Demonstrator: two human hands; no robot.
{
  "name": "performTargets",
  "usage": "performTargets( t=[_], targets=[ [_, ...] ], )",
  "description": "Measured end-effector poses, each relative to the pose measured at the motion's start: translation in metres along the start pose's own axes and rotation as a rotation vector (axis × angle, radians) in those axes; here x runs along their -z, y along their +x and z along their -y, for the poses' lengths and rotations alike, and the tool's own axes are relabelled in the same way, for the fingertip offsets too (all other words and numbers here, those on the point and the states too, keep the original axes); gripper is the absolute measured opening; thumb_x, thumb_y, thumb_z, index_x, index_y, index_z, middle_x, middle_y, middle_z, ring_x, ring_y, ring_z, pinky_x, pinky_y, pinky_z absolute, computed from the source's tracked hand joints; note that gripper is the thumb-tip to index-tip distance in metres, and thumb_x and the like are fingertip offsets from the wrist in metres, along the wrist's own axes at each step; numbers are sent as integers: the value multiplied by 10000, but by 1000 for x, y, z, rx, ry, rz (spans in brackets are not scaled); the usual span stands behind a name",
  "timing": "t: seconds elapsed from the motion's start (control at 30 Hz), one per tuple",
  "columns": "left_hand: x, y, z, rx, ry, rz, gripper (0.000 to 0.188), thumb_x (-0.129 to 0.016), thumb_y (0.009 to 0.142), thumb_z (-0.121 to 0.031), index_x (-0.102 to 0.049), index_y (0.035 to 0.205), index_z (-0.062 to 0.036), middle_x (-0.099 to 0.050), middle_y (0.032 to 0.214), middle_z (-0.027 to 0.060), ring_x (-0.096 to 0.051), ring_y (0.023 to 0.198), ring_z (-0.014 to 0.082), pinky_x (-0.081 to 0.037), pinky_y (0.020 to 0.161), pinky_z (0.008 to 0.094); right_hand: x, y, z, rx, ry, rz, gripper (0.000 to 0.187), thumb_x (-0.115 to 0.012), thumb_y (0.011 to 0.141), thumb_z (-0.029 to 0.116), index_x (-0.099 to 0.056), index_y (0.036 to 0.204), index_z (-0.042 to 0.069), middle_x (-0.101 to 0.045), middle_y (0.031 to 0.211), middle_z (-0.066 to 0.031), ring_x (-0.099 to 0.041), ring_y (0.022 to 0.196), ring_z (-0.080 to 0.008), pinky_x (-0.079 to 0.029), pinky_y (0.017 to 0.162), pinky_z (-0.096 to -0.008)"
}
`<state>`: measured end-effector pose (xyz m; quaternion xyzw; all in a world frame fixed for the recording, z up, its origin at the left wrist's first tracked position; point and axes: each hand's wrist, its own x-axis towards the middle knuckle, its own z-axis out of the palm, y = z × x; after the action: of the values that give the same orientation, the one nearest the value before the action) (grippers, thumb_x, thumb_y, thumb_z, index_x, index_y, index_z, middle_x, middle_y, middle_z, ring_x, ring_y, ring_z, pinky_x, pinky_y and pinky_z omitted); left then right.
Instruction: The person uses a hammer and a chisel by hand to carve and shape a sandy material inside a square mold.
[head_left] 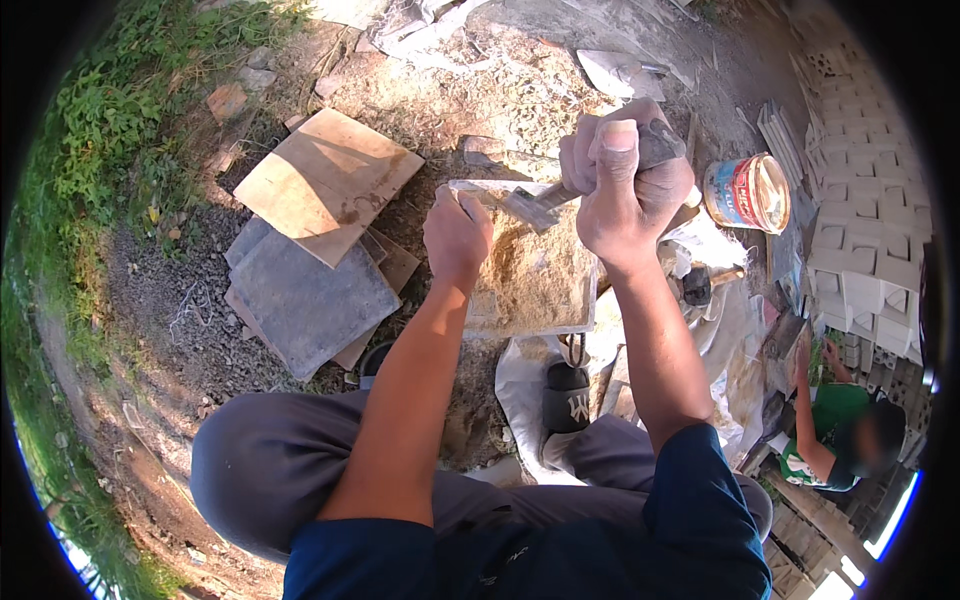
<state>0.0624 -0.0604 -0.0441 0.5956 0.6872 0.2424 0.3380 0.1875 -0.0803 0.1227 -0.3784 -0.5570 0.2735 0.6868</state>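
Note:
A square slab (535, 275) with a rough sandy-tan face and pale grey edges stands in front of me, between my arms. My left hand (456, 238) is closed on its far left corner, thumb along the edge. In my right fist (632, 195), raised over the far right corner, is a hand tool with a flat metal blade (535, 207). Its dark grip end sticks out past my thumb, and the blade points left over the top of the slab. My palm hides most of the handle, so its exact kind is unclear.
Tan and grey square tiles (320, 290) lie stacked on the left. To the right are a paint bucket (748, 194), a dark-headed mallet (704, 284) and white sheeting (722, 345). A trowel (620, 76) lies beyond. Another person (838, 435) works at far right, beside stacked pale blocks (870, 180).

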Motion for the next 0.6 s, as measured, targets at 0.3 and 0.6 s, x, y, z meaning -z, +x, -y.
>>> performTargets(
  t=[0.3,0.6],
  targets=[
    [-3,-3,2,25,10,16,347,-446,971,-248,-537,1061,75,-661,902,333,-653,872,497,-517,785,555,3,1,7,-101,217,50,318,-607,1007,172,-525,740,20,-497,647,22,-430,581,-43,-353,518,-225],
    [-8,1,5,-43,-27,45,336,-429,970,-257,-531,1030,57,-653,890,328,-642,857,505,-510,781,568,9,8,-2,-119,129,141,395,-623,1009,245,-488,698,42,-473,616,33,-399,533,-38,-325,473,-228]
  ],
)
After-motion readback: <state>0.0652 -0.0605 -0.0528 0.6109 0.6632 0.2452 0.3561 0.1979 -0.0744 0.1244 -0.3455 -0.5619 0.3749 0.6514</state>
